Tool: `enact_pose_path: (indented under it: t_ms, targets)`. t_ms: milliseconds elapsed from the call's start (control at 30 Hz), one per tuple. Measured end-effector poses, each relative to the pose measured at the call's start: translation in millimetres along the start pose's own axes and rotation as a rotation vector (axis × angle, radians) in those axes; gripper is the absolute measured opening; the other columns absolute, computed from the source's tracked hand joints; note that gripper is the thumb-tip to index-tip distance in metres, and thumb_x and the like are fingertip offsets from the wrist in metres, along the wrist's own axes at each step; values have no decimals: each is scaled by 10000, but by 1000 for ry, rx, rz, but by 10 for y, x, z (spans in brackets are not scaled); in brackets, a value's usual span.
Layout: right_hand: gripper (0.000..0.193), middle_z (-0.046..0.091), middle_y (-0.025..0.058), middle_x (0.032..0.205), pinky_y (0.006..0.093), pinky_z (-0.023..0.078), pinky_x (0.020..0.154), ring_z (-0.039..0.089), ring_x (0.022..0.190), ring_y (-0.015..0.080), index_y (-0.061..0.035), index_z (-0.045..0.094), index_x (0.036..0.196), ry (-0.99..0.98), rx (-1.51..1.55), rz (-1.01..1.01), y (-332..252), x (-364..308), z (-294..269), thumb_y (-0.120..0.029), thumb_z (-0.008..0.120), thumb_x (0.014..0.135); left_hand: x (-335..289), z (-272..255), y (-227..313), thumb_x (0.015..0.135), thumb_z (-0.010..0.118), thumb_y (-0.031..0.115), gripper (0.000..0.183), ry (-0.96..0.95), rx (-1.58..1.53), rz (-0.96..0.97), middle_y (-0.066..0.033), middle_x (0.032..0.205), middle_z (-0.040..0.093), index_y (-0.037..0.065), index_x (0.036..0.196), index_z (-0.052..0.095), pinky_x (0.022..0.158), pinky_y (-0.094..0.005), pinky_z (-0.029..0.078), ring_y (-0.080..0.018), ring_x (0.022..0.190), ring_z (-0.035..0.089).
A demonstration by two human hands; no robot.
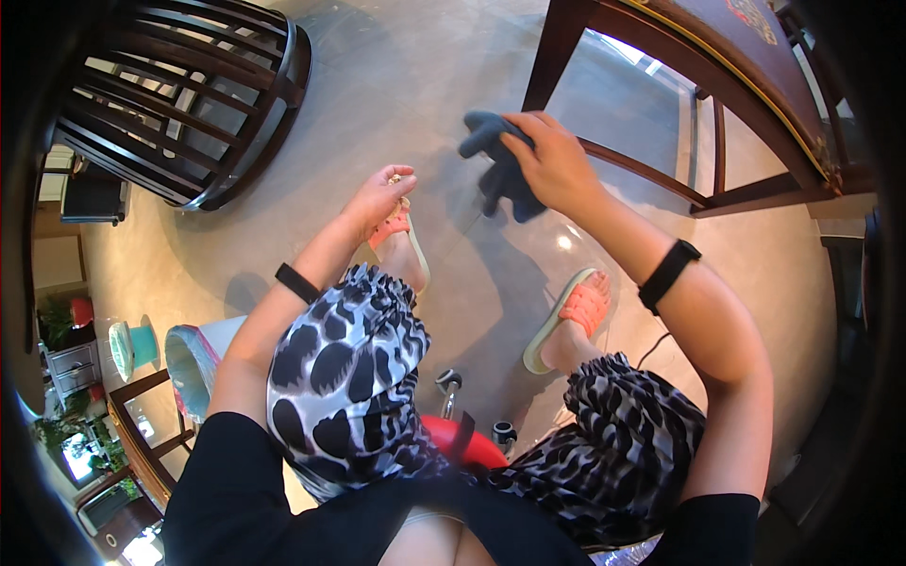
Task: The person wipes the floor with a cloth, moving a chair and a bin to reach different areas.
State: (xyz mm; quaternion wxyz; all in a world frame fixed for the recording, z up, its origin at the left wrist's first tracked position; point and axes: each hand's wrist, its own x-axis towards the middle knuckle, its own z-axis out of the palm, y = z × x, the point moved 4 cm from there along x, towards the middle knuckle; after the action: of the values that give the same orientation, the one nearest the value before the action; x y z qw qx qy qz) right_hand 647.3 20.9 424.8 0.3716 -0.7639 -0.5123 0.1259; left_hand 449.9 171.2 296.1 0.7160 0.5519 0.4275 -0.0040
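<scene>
My right hand grips a soft dark blue-grey thing with several stubby, limb-like parts, which hangs above the floor beside a wooden table leg. It looks like a plush toy or a bunched glove; which, I cannot tell. Out over my left foot, my left hand is closed in a pinch. Something small and gold-coloured shows at its fingertips, too small to name. The two hands are apart.
At upper right stands a dark wooden table, and at upper left a slatted wooden chair. A lined bin is by my left elbow, with a turquoise container beyond. Under me is a red seat with casters. I wear orange sandals.
</scene>
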Motion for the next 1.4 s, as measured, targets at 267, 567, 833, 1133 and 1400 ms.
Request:
enact_pose_path:
  t_ms: [267, 567, 833, 1133, 1400]
  targets:
    - [298, 520, 143, 1215, 429, 416, 906, 479, 1093, 379, -110, 618, 1084, 302, -64, -356, -184, 729, 1041, -198, 653, 801, 64, -186, 121, 926, 535, 374, 396, 128, -348, 54, -8, 882, 481, 57, 1163, 519, 669, -272, 503, -124, 750, 555]
    - [348, 565, 208, 1142, 405, 441, 900, 547, 1045, 369, -73, 587, 1136, -7, 658, 543, 295, 50, 1964, -232, 601, 828, 284, 143, -12, 961, 245, 544, 659, -250, -550, -30, -93, 1317, 444, 84, 1431, 218, 982, -339, 377, -189, 1160, 471]
    - [216, 612, 124, 654, 314, 460, 584, 594, 618, 212, 7, 638, 859, 75, 555, 690, 1338, -240, 1603, -125, 475, 809, 642, 154, 163, 796, 616, 540, 814, 227, 911, 421, -215, 1493, 143, 157, 1435, 289, 1088, -465, 200, -410, 1366, 131]
    - [333, 592, 83, 564, 262, 389, 334, 509, 376, 135, -21, 595, 721, -394, 681, 1158, 1621, -470, 1397, -268, 432, 875, 1195, -356, -183, 756, 491, 173, 563, 340, 1160, 429, -146, 1511, 167, 307, 1302, 475, 1033, -617, 232, -444, 1361, 149]
    - [326, 597, 101, 570, 271, 399, 323, 509, 360, 162, -14, 604, 739, -458, 706, 1309, 1372, -511, 1213, -255, 419, 855, 1684, -1572, -17, 836, 472, 387, 684, 816, 774, -325, -159, 1529, -69, 404, 1438, 147, 990, -671, 215, -496, 1355, 14]
